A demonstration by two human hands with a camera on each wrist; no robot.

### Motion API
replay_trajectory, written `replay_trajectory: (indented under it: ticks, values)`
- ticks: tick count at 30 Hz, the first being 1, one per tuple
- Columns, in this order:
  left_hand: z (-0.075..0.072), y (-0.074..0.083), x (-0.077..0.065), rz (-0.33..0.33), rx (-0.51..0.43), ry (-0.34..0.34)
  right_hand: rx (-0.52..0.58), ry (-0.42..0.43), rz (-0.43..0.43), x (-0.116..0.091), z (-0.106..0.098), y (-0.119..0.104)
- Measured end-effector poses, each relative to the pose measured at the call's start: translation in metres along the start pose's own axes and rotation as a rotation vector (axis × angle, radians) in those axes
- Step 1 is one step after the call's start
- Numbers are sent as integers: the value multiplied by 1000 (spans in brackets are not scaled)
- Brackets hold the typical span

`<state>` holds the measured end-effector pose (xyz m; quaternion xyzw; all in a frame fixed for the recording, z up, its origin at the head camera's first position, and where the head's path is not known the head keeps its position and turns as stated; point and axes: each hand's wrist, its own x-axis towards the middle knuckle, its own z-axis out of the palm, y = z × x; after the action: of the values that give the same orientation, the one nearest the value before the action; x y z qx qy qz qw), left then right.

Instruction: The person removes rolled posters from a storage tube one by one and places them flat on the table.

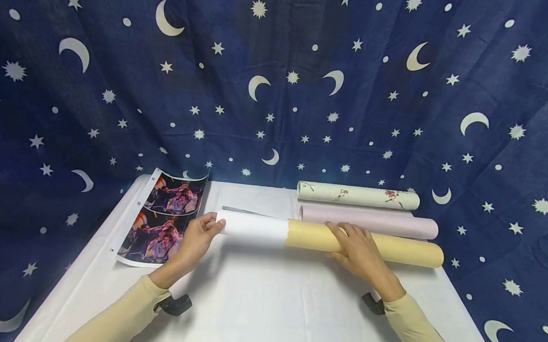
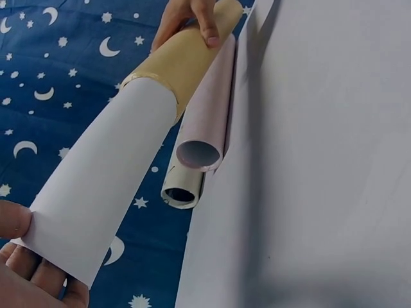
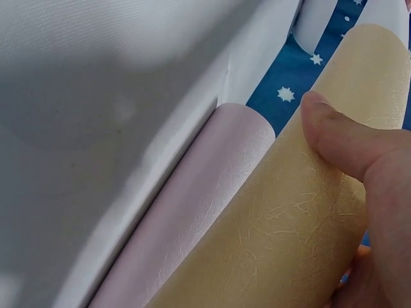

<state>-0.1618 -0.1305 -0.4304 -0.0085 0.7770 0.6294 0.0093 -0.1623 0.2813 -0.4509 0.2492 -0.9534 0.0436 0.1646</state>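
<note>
My left hand pinches the left end of a white rolled paper sheet, thumb outside it and fingers curled at its edge in the left wrist view. The sheet's other end goes into the open mouth of a yellow textured wallpaper roll, which hides that part. My right hand grips the yellow roll around its middle; in the right wrist view the thumb lies along its surface. Right behind the yellow roll lies a pale pink wallpaper roll.
Farther back is a cream wallpaper roll with a blossom-branch print. On the left lies a slightly curled sheet with two printed photos. A white cloth covers the table, and a dark blue star-and-moon curtain hangs behind it.
</note>
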Motion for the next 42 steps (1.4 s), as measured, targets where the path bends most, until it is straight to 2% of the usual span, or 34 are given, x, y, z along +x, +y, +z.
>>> replay_trajectory:
  ticks: [8,15,23,33,42]
  values:
    - [-10,-2,-1,-12,49,-7,9,-2,4,-1,1,3]
    - [-13,-7,0,-22,20,-16,16,14,9,-3,-3,4]
    - [-13,-5,0,-18,20,-15,12,1,21,-6,-6,7]
    - [-21,-6,2,-16,12,9,18,4,27,-11,-5,11]
    - [-26,-6,1,-10,-27,17,11,14,29,-17,-8,15]
